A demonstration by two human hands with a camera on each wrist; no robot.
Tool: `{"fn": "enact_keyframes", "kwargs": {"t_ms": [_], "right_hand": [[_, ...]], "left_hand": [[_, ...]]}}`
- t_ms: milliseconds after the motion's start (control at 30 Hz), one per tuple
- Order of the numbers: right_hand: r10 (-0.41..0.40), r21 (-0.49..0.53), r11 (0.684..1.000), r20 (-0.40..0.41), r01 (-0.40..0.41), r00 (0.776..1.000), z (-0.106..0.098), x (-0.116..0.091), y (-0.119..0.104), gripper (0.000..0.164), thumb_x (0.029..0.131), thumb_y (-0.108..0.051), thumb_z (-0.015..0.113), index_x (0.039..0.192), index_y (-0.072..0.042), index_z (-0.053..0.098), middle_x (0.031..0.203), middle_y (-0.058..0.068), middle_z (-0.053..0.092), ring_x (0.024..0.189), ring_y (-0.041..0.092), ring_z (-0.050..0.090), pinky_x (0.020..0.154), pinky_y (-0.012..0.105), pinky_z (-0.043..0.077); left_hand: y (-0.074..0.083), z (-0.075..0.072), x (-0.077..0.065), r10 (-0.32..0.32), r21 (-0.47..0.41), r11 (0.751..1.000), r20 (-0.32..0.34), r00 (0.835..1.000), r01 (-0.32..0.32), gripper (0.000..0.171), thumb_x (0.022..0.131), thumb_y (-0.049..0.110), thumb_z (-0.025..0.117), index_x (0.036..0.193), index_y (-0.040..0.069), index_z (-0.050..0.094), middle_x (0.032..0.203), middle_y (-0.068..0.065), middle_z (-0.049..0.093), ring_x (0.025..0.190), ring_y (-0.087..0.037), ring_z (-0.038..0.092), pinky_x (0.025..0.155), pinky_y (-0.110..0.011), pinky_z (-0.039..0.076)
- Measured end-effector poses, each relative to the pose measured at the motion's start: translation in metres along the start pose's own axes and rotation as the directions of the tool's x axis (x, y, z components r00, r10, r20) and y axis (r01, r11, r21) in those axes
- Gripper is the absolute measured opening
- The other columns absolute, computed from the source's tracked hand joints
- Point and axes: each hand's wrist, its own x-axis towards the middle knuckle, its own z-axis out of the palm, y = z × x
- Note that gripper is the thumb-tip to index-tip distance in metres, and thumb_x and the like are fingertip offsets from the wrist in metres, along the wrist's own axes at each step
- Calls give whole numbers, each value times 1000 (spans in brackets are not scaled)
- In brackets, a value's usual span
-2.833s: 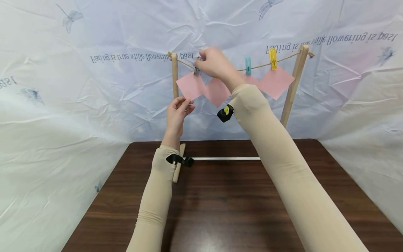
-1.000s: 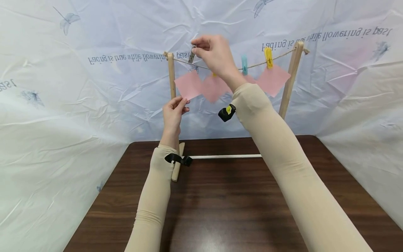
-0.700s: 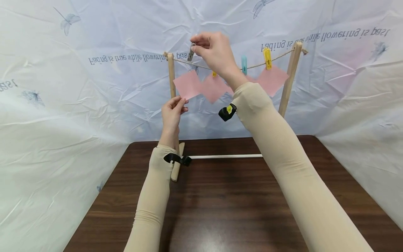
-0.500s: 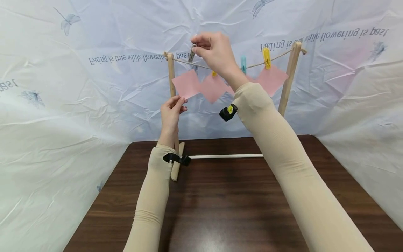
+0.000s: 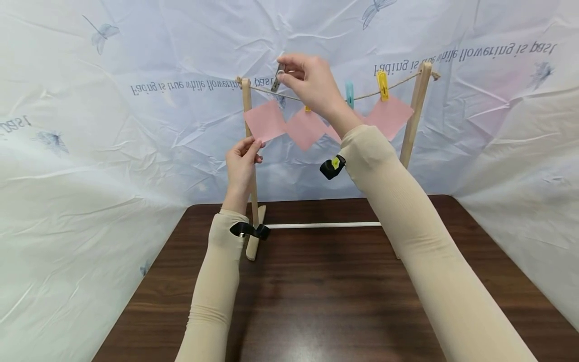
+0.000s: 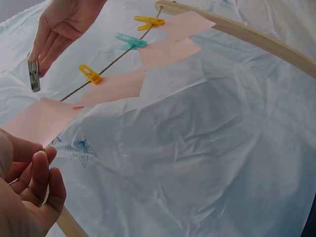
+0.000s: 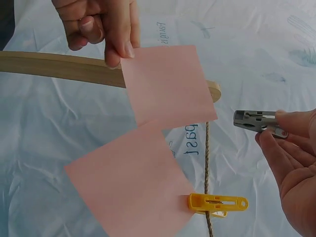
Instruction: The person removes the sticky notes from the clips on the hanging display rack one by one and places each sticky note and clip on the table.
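Note:
My left hand (image 5: 242, 163) pinches the lower corner of a pink paper square (image 5: 266, 120) between thumb and finger. That square overlaps the left post of the line frame in the head view; no peg is on it. Above the rope (image 7: 207, 158), my right hand (image 5: 312, 83) pinches a grey clothespin (image 7: 256, 120) by its handle end, its nose pointing down toward the rope. In the right wrist view the clothespin is apart from the paper's top corner. A second pink square (image 7: 131, 182) hangs from the rope by a yellow clothespin (image 7: 217, 203).
Farther right hang more pink squares (image 5: 390, 118), held by a turquoise clothespin (image 5: 350, 94) and a yellow one. Wooden posts (image 5: 413, 115) carry the rope at both ends. A white bar (image 5: 323, 225) joins the frame's feet low over the dark brown table (image 5: 298, 291).
The grey clothespin came off the rope and the left paper, rising with my right hand. My left hand has shifted slightly left with the paper, which has left the rope.

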Motion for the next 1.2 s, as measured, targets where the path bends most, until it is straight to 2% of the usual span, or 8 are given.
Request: {"fn": "enact_keyframes", "kwargs": {"t_ms": [300, 533, 667, 800, 1033, 1200], "right_hand": [[18, 52, 998, 9, -19, 1000, -3, -4, 8, 48, 100, -19, 66, 144, -6, 54, 132, 9, 63, 119, 15, 63, 99, 23, 49], [65, 75, 995, 29, -67, 997, -7, -11, 16, 50, 99, -22, 68, 145, -10, 54, 132, 7, 63, 120, 14, 62, 99, 24, 49], [87, 99, 991, 31, -90, 996, -13, -15, 23, 51, 98, -23, 70, 145, -11, 55, 133, 7, 63, 120, 15, 61, 99, 25, 49], [132, 123, 983, 24, -134, 991, -21, -21, 30, 53, 97, -25, 70, 146, -13, 54, 134, 6, 61, 122, 14, 60, 101, 26, 48], [179, 192, 966, -16, -173, 984, -32, -37, 40, 50, 97, -21, 70, 145, -15, 56, 133, 6, 62, 120, 14, 60, 100, 28, 49], [182, 151, 974, -64, -170, 981, -40, -48, 46, 47, 97, -21, 69, 143, -16, 58, 126, 5, 64, 116, 15, 60, 96, 28, 49]], "left_hand": [[6, -5, -2, 21, 102, 995, 10, 1000, -22, 22, 98, 5, 66, 113, -11, 67, 82, 2, 71, 54, -7, 53, 59, -19, 50], [10, -14, -4, 50, 108, 993, 34, 998, -53, 18, 98, 5, 66, 108, -9, 68, 81, 2, 71, 55, -7, 52, 59, -20, 49], [14, -20, -4, 68, 142, 987, 29, 997, -71, 17, 98, 6, 67, 107, -8, 69, 83, -3, 72, 55, -8, 53, 57, -20, 49], [16, -30, -2, 75, 170, 982, 28, 997, -79, 22, 97, 8, 68, 110, -10, 70, 86, -9, 72, 55, -9, 53, 57, -20, 50], [18, -48, -1, 82, 212, 974, 16, 997, -83, 24, 98, 8, 67, 110, -13, 67, 80, 4, 71, 53, -7, 54, 59, -19, 51], [18, -62, -3, 77, 232, 970, -10, 997, -73, 21, 97, 7, 67, 107, -12, 68, 77, 6, 71, 51, -6, 53, 58, -18, 51]]}}
